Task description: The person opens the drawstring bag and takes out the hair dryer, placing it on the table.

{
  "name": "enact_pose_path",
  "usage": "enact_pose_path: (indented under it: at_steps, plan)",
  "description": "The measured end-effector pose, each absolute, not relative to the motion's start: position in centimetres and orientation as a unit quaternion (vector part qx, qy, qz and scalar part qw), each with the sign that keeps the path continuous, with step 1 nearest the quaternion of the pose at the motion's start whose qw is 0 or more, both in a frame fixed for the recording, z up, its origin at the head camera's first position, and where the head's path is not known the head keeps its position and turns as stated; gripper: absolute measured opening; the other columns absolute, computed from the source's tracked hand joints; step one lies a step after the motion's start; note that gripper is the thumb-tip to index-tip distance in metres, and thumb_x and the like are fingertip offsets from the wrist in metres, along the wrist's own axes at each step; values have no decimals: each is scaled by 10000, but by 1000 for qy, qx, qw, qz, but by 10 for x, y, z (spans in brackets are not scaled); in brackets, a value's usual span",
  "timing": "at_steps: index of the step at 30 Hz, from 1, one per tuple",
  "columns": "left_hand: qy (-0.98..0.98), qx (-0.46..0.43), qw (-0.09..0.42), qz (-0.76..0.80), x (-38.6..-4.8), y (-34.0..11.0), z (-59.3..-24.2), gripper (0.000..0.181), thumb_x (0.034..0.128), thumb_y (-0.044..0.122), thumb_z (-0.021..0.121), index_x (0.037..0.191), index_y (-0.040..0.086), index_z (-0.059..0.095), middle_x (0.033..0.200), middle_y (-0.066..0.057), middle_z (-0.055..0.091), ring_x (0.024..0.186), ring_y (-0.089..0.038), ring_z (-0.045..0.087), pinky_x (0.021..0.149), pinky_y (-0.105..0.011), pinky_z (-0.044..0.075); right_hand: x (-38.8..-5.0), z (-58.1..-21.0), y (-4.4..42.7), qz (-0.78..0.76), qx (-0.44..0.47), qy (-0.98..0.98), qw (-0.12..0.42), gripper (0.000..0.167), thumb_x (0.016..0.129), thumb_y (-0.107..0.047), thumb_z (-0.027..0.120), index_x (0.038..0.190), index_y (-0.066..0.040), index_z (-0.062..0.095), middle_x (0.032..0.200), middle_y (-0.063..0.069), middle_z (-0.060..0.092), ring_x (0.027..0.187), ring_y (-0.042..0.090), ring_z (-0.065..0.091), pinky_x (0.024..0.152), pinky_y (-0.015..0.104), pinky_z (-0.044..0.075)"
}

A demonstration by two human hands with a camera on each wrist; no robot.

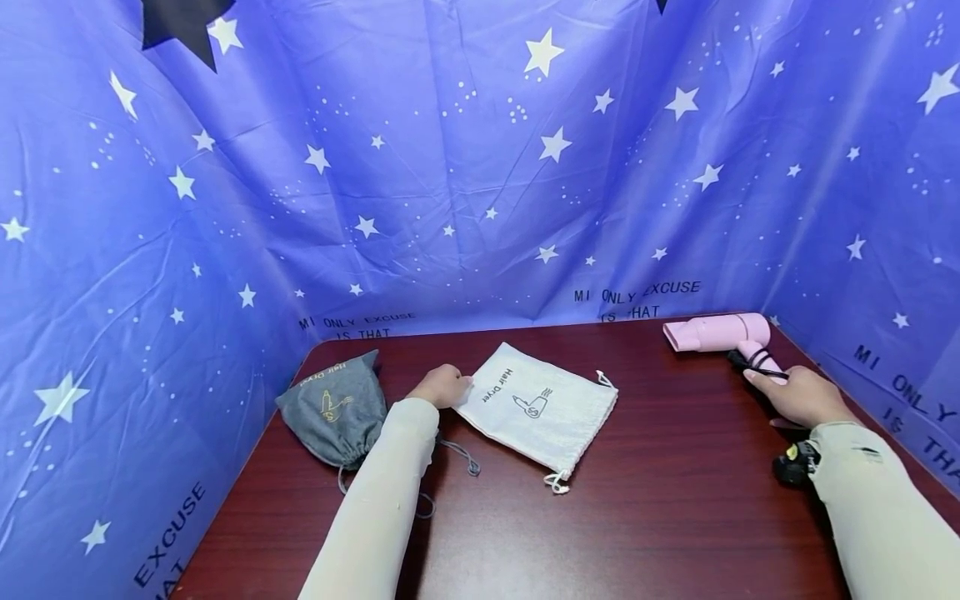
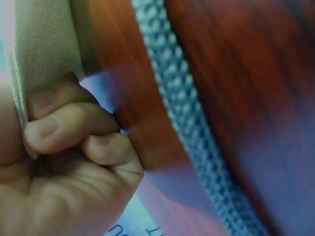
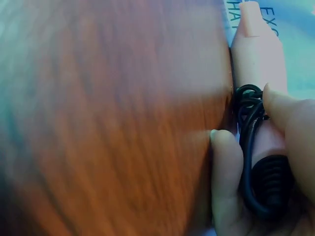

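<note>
My left hand (image 1: 441, 387) grips the left corner of a white drawstring bag (image 1: 551, 417) printed "Hair Dryer". Close up in the left wrist view, the fingers curl over the edge of the cloth (image 2: 47, 44). On the far right, my right hand (image 1: 806, 397) holds a pink hair dryer (image 1: 723, 332) by its handle, its nozzle pointing left. A black cord (image 3: 251, 142) is bundled along the handle, between thumb and fingers in the right wrist view. The palm side of the right hand is partly hidden.
A grey drawstring bag (image 1: 337, 412) with gold print lies left of my left forearm, its grey cord (image 1: 459, 454) trailing under the arm. All of it is on a dark red wooden table (image 1: 600, 533). Blue star-printed curtains (image 1: 450, 167) enclose the back and sides.
</note>
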State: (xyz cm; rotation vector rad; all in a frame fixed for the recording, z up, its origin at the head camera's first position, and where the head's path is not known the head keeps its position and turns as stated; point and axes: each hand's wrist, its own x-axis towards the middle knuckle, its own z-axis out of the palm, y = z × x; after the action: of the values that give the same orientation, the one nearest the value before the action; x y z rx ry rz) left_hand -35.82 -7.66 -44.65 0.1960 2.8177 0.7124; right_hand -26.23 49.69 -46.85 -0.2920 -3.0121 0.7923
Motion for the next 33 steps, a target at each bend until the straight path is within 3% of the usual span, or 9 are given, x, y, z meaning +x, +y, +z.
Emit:
enact_pose_path:
  at_steps: [5,9,12,17,20,23,27,33]
  plan:
    - [963,63,110,240,-356,-77,-445,419,1083,333,509,1226,-16,693,1110,-137,689,935,-250,605,894,-399,495,-266,-467,494,242,-88,-966,11,734,1039,-605,440,967,120,527,687,97,649,566,231,678,590,351,487]
    - [961,60,116,245,-357,-78,-446,422,1083,339,507,1228,-15,685,1060,-132,683,874,-242,608,836,-387,506,-269,-467,492,208,-85,-974,23,782,1034,-616,429,1000,163,490,697,149,620,654,349,655,598,416,485]
    - [959,65,123,247,-357,-78,-448,394,1085,338,499,1153,-3,684,941,-123,663,749,-230,607,735,-362,506,-269,-466,491,180,-88,-980,23,812,1031,-623,421,996,188,455,747,249,588,722,456,610,639,505,492]
    - [958,83,135,237,-357,-80,-446,356,1067,343,512,894,62,645,692,-52,591,582,-194,578,608,-314,471,-268,-465,489,167,-113,-979,11,876,1008,-592,502,1087,267,350,908,439,542,846,613,593,706,660,487]
    - [958,102,145,225,-357,-83,-441,403,1048,339,532,717,115,584,574,-26,565,554,-179,561,586,-287,445,-268,-465,487,174,-126,-977,13,797,984,-507,570,1102,251,351,957,451,540,870,621,592,661,655,476]
    - [955,119,152,226,-357,-85,-439,429,1028,340,580,648,145,538,533,-20,554,550,-175,551,579,-275,436,-270,-464,485,179,-119,-976,27,641,971,-395,591,1046,214,406,936,424,545,851,605,593,644,635,468]
    - [953,124,155,231,-357,-85,-441,401,1002,367,640,688,136,547,539,-10,545,550,-163,544,589,-278,444,-271,-461,484,169,-91,-980,45,489,968,-292,597,948,183,479,870,383,556,825,600,587,696,637,477]
    - [953,118,156,230,-359,-84,-446,344,985,359,672,760,117,575,605,-3,563,539,-139,562,590,-270,457,-276,-464,491,157,-86,-983,48,500,959,-288,608,955,200,497,876,395,572,851,633,577,722,639,482]
